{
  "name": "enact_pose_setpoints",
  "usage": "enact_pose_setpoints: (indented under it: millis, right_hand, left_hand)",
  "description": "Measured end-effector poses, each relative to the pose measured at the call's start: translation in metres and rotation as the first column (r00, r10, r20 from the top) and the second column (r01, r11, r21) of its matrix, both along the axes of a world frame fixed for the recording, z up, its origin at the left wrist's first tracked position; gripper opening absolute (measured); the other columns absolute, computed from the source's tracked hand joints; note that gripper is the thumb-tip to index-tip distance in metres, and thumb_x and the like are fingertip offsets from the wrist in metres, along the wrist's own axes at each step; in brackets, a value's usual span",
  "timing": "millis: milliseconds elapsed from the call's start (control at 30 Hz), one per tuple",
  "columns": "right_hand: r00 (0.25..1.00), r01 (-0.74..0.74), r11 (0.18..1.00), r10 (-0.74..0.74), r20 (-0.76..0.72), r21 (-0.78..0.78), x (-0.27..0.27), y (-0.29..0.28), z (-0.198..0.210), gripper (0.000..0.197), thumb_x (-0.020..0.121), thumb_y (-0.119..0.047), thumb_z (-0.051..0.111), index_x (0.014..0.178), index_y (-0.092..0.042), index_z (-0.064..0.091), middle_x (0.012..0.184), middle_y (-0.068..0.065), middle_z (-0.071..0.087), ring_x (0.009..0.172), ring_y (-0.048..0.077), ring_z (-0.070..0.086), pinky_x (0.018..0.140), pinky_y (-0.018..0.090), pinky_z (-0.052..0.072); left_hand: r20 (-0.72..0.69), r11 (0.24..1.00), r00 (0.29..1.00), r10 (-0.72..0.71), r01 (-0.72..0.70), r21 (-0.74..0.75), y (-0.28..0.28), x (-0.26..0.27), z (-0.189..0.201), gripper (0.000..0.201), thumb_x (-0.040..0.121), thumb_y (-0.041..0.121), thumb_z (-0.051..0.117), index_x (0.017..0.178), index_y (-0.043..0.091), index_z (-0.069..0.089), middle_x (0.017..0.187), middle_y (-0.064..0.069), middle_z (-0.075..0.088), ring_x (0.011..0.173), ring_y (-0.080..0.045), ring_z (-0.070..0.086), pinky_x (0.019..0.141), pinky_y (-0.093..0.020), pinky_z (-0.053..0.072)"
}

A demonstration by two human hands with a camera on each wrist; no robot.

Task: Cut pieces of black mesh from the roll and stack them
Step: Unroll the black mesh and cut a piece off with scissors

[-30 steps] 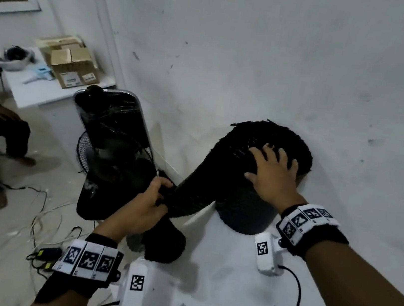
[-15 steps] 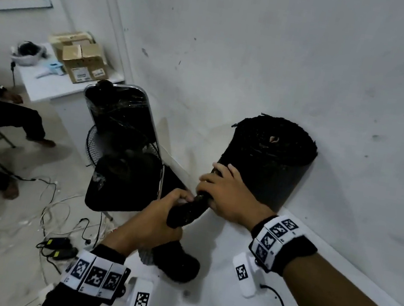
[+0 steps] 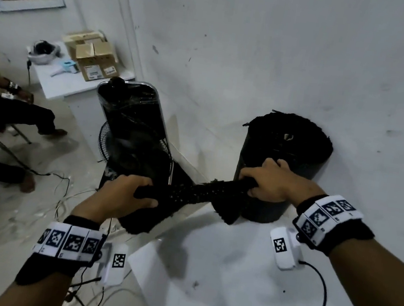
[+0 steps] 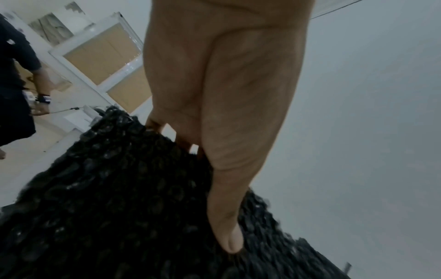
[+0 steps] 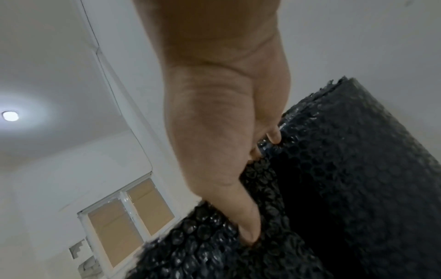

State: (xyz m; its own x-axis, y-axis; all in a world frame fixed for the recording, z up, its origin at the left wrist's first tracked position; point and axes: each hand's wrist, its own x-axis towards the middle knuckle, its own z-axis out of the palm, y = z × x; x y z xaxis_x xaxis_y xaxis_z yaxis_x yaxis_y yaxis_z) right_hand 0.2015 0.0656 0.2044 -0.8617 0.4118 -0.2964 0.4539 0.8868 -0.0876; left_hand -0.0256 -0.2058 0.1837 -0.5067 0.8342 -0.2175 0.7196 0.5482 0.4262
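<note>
Fingers (image 3: 144,182) round bunched mesh (image 3: 197,194) edge, seemingly.

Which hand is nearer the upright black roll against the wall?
Right. The right hand grips the pulled-out mesh right against the roll; the left hand grips the mesh farther out, apart from the roll.

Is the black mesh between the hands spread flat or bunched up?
Bunched up: the mesh is gathered into a rope between the left hand and right hand.

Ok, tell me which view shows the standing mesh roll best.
The head view: the mesh roll stands whole against the wall, its top end visible, the right hand in front. The right wrist view shows only its bubbled side, close up. The left wrist view shows only the pulled-out sheet, not the roll.
</note>
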Motion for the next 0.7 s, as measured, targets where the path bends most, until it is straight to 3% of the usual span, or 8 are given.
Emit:
enact_pose_setpoints:
  millis: [100,200,300,367,433,500,600,700]
  right_hand:
    - [0.999,0.020,1.000,-0.019,0.033,-0.021,0.004,-0.004,-0.001,0.033,0.095,-0.062,0.044,0.116,-0.040,0.056,0.102,-0.005,0.055,0.126,0.026,0.031,0.114,0.059,0.004]
    - [1.000,-0.006,1.000,0.006,-0.024,-0.012,-0.002,-0.013,-0.005,0.029,0.100,-0.056,0.039,0.104,-0.034,0.058,0.103,-0.004,0.056,0.126,0.027,0.031,0.114,0.061,0.004]
    - [0.994,-0.015,0.998,0.008,-0.112,-0.056,-0.010,-0.021,-0.007,0.023,0.101,-0.042,0.045,0.122,-0.039,0.055,0.106,-0.001,0.054,0.127,0.022,0.031,0.115,0.052,0.012]
    - [0.990,-0.020,0.995,0.007,-0.138,-0.093,-0.014,-0.025,-0.008,0.028,0.100,-0.036,0.045,0.127,-0.043,0.052,0.108,0.000,0.058,0.124,0.019,0.032,0.112,0.049,0.015]
    - [0.985,-0.014,0.992,-0.009,-0.171,-0.129,-0.018,-0.031,-0.008,0.028,0.098,-0.033,0.045,0.122,-0.042,0.056,0.104,-0.001,0.059,0.121,0.019,0.032,0.110,0.048,0.016]
    - [0.980,0.001,0.987,-0.033,-0.197,-0.163,-0.022,-0.036,-0.008,0.026,0.097,-0.033,0.046,0.119,-0.040,0.058,0.100,-0.002,0.058,0.121,0.020,0.034,0.109,0.047,0.017]
    - [0.980,-0.002,0.985,-0.032,-0.197,-0.170,-0.027,-0.042,-0.008,0.025,0.097,-0.033,0.046,0.117,-0.041,0.059,0.096,-0.004,0.054,0.122,0.021,0.033,0.111,0.049,0.015]
    - [0.981,-0.019,0.988,-0.011,-0.194,-0.155,-0.029,-0.048,-0.003,0.024,0.096,-0.033,0.046,0.116,-0.039,0.059,0.096,-0.006,0.052,0.121,0.021,0.031,0.111,0.049,0.015]
  left_hand:
    - [0.050,0.993,0.999,0.008,-0.014,0.115,-0.003,-0.011,0.004,0.012,0.091,0.031,0.072,0.085,0.037,0.063,0.081,0.012,0.067,0.072,-0.001,0.065,0.065,-0.021,0.050]
    - [0.119,0.979,0.993,0.008,-0.032,0.203,-0.003,-0.016,0.011,0.012,0.094,0.025,0.068,0.084,0.032,0.065,0.074,0.010,0.068,0.065,0.001,0.065,0.062,-0.019,0.050]
    - [0.059,0.988,0.997,0.046,-0.055,0.147,-0.001,-0.029,0.010,0.007,0.094,0.037,0.066,0.088,0.039,0.063,0.085,0.012,0.069,0.081,-0.007,0.067,0.079,-0.038,0.055]
    - [-0.101,0.995,0.992,0.076,-0.069,0.074,0.002,-0.032,0.012,0.005,0.091,0.048,0.060,0.094,0.052,0.058,0.096,0.017,0.067,0.097,-0.015,0.063,0.093,-0.048,0.048]
    - [-0.307,0.996,0.948,0.081,-0.065,0.064,0.007,-0.023,0.012,0.029,0.089,0.041,0.060,0.114,0.055,0.055,0.123,0.012,0.062,0.118,-0.024,0.050,0.102,-0.051,0.036]
    - [-0.392,0.992,0.917,0.071,-0.023,0.125,0.021,0.004,0.012,0.053,0.087,0.030,0.062,0.136,0.044,0.048,0.144,0.012,0.048,0.132,-0.024,0.032,0.102,-0.045,0.026]
    - [-0.301,0.976,0.952,-0.061,0.121,0.183,0.048,0.053,0.010,0.062,0.088,0.046,0.062,0.145,0.043,0.037,0.151,0.020,0.038,0.138,-0.016,0.020,0.098,-0.040,0.019]
    - [-0.189,0.966,0.968,-0.163,0.196,0.171,0.072,0.074,-0.001,0.037,0.095,0.050,0.056,0.130,0.041,0.053,0.133,0.018,0.055,0.134,-0.014,0.031,0.091,-0.035,0.017]
